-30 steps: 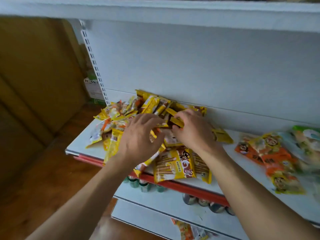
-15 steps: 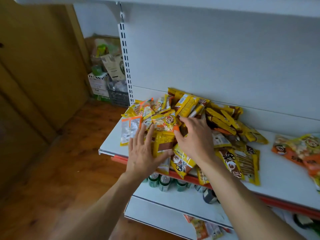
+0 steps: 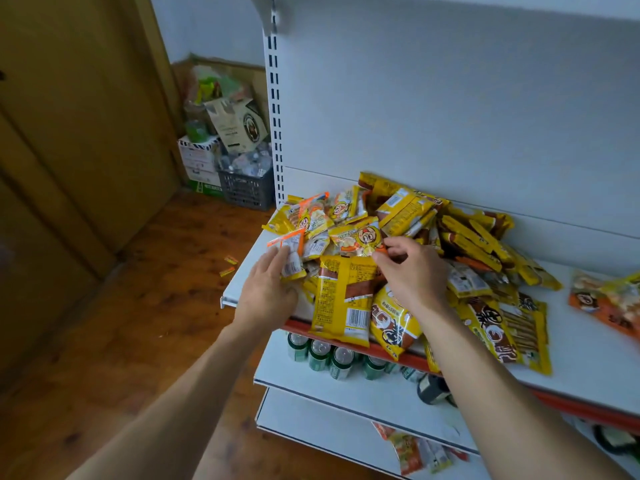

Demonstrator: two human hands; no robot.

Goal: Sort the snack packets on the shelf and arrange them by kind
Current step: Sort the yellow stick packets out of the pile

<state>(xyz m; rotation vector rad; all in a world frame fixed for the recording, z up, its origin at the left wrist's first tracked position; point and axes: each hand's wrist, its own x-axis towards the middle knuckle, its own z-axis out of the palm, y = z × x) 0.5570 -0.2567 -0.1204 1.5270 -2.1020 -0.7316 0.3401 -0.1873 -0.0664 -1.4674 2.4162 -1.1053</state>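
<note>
Sorting means pulling out one kind at a time, and the step now looks like lifting out a face packet. The pile sits on the shelf, heaped against the back wall, and its front packets hang over the edge. The right hand is in the middle of the pile. Its thumb and first fingers pinch the face packet at its 4 o'clock corner. The left hand lies at 9 o'clock of the pile, with its fingers straight and close together, flat on a small packet with an orange edge.

To do it well, I think the right hand should lift slowly and straight up. The face packet lies partly on a big yellow packet that sticks out past the shelf edge at 6 o'clock. A quick tug could drag that one down onto the cans below. The left hand should press the pile down while the packet comes free. Other face packets lie at 10 o'clock, so that looks like a good spot for it. Orange packets lie at 3 o'clock, well apart.
</note>
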